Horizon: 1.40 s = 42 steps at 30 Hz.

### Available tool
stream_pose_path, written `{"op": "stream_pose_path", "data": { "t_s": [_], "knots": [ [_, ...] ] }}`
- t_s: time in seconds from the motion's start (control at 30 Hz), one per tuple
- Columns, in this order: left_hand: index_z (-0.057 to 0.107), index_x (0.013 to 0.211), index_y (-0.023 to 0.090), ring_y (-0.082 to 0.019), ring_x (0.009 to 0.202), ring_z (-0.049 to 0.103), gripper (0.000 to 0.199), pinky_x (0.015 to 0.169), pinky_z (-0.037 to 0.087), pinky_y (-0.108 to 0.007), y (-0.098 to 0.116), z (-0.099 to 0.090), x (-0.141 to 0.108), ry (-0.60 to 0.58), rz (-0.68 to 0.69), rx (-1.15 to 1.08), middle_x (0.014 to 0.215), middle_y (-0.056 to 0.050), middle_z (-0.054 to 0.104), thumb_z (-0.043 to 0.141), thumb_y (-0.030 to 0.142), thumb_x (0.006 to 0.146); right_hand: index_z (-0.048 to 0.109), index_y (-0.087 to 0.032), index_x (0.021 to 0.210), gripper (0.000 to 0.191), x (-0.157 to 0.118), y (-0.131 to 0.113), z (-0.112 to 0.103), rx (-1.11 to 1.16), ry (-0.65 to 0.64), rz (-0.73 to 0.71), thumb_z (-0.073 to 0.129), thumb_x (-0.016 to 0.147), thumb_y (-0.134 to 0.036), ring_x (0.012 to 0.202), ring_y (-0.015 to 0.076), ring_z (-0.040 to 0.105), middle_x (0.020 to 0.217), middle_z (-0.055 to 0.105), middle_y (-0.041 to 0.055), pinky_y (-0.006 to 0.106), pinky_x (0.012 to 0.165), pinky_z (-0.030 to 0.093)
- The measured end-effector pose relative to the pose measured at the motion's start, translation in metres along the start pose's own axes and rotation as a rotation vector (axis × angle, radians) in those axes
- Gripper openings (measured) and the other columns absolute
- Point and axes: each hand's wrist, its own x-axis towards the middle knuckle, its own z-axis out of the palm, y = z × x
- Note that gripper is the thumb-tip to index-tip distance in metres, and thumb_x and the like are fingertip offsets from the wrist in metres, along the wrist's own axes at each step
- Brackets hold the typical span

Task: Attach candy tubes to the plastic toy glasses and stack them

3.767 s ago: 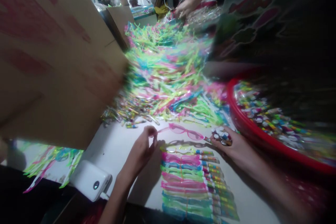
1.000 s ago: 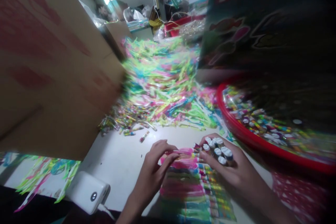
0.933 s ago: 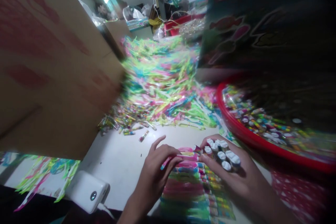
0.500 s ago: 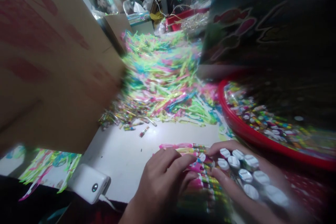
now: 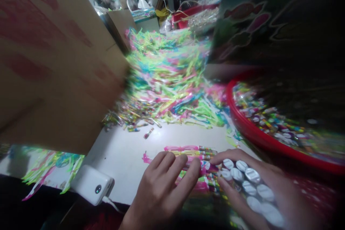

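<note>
My left hand [image 5: 164,190] lies with its fingers curled over a gathered stack of neon plastic toy glasses [image 5: 188,153], whose arms end in striped tubes. My right hand [image 5: 250,187] grips a thick bunch of white-capped striped tubes [image 5: 246,187] beside the stack, its fingers spread around them. The two hands nearly meet over the stack. Its near part is hidden under my hands and blurred at the frame's bottom edge.
A big heap of neon glasses [image 5: 167,75] spreads across the white table [image 5: 126,151]. A red round basin [image 5: 250,129] of striped tubes sits to the right, below a dark printed carton [image 5: 277,18]. A cardboard panel [image 5: 54,61] looms left; a white power bank [image 5: 93,185] lies near.
The laid-out rows of glasses are now gathered into a stack under my hands. My right hand's bunch of tubes has moved nearer to me. The other person's hand has left the view.
</note>
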Motion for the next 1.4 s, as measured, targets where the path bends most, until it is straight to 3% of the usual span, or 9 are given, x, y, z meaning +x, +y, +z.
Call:
{"op": "stream_pose_path", "data": {
  "t_s": [0.2, 0.33, 0.5, 0.7, 0.83, 0.93, 1.0, 1.2, 1.4],
  "knots": [
    [0.068, 0.128, 0.005, -0.021, 0.086, 0.058, 0.028, 0.078, 0.043, -0.036, -0.004, 0.008, -0.006, -0.007, 0.031, 0.001, 0.102, -0.011, 0.075, 0.059, 0.010, 0.102, 0.071, -0.027, 0.109, 0.014, 0.003, -0.004, 0.003, -0.002, -0.013, 0.024, 0.062, 0.100, -0.031, 0.086, 0.0201, 0.078, 0.098, 0.078, 0.0041, 0.022, 0.077, 0.064],
    [0.067, 0.129, 0.005, -0.020, 0.088, 0.061, 0.028, 0.082, 0.046, -0.037, -0.005, 0.015, -0.014, -0.033, 0.036, -0.012, 0.104, -0.011, 0.077, 0.056, 0.010, 0.104, 0.072, -0.025, 0.124, 0.026, -0.012, 0.020, 0.009, 0.009, -0.061, 0.133, 0.065, 0.102, -0.037, 0.099, 0.0237, 0.080, 0.112, 0.080, 0.0083, 0.024, 0.085, 0.066],
    [0.067, 0.128, 0.007, -0.020, 0.091, 0.063, 0.028, 0.089, 0.051, -0.038, -0.005, 0.018, -0.016, -0.056, 0.024, -0.040, 0.103, -0.011, 0.077, 0.050, 0.011, 0.106, 0.073, -0.025, 0.132, 0.044, -0.031, 0.047, 0.021, 0.043, 0.009, 0.298, 0.077, 0.095, -0.050, 0.108, 0.0288, 0.080, 0.126, 0.079, 0.0117, 0.028, 0.090, 0.068],
    [0.067, 0.122, 0.010, -0.018, 0.087, 0.061, 0.019, 0.084, 0.050, -0.035, -0.016, 0.026, -0.008, -0.122, 0.052, -0.085, 0.097, -0.007, 0.074, 0.058, 0.012, 0.105, 0.073, -0.025, 0.125, 0.035, -0.025, 0.042, 0.025, 0.164, -0.069, 0.397, 0.072, 0.098, -0.047, 0.096, 0.0250, 0.080, 0.107, 0.081, 0.0077, 0.023, 0.075, 0.066],
    [0.064, 0.122, 0.018, -0.016, 0.084, 0.062, 0.016, 0.076, 0.046, -0.030, -0.044, 0.043, -0.003, -0.164, -0.149, -0.170, 0.095, -0.003, 0.074, 0.058, 0.019, 0.108, 0.070, -0.025, 0.112, 0.036, -0.026, 0.039, 0.025, 0.269, 0.236, 0.626, 0.075, 0.093, -0.055, 0.087, 0.0228, 0.079, 0.093, 0.079, 0.0039, 0.022, 0.073, 0.064],
    [0.064, 0.118, 0.022, -0.016, 0.099, 0.068, 0.012, 0.086, 0.050, -0.028, -0.071, 0.058, 0.001, -0.225, -0.394, -0.348, 0.110, -0.003, 0.075, 0.056, 0.026, 0.110, 0.069, -0.025, 0.109, 0.043, -0.035, 0.045, 0.026, 0.353, 0.556, 0.718, 0.083, 0.082, -0.056, 0.096, 0.0251, 0.080, 0.098, 0.080, 0.0046, 0.021, 0.081, 0.064],
    [0.064, 0.120, 0.023, -0.017, 0.107, 0.068, 0.015, 0.092, 0.050, -0.029, -0.085, 0.068, 0.003, -0.303, -0.488, -0.484, 0.118, -0.004, 0.073, 0.054, 0.029, 0.111, 0.071, -0.025, 0.106, 0.043, -0.044, 0.052, 0.029, 0.289, 0.655, 0.732, 0.084, 0.079, -0.055, 0.097, 0.0252, 0.079, 0.100, 0.080, 0.0045, 0.021, 0.083, 0.063],
    [0.069, 0.118, 0.022, -0.016, 0.098, 0.063, 0.017, 0.085, 0.045, -0.027, -0.092, 0.095, 0.007, -0.554, -0.534, -0.684, 0.114, -0.005, 0.069, 0.055, 0.023, 0.108, 0.070, -0.025, 0.108, 0.037, -0.080, 0.082, 0.046, 0.087, 0.642, 0.718, 0.076, 0.090, -0.056, 0.091, 0.0222, 0.077, 0.098, 0.077, 0.0038, 0.021, 0.085, 0.062],
    [0.071, 0.120, 0.023, -0.016, 0.101, 0.063, 0.025, 0.085, 0.045, -0.026, -0.079, 0.097, 0.005, -0.640, -0.611, -0.793, 0.115, -0.004, 0.069, 0.062, 0.013, 0.100, 0.073, -0.023, 0.107, 0.037, -0.106, 0.103, 0.058, -0.048, 0.602, 0.629, 0.075, 0.093, -0.056, 0.079, 0.0237, 0.079, 0.092, 0.080, 0.0075, 0.026, 0.071, 0.065]
  ]
}}
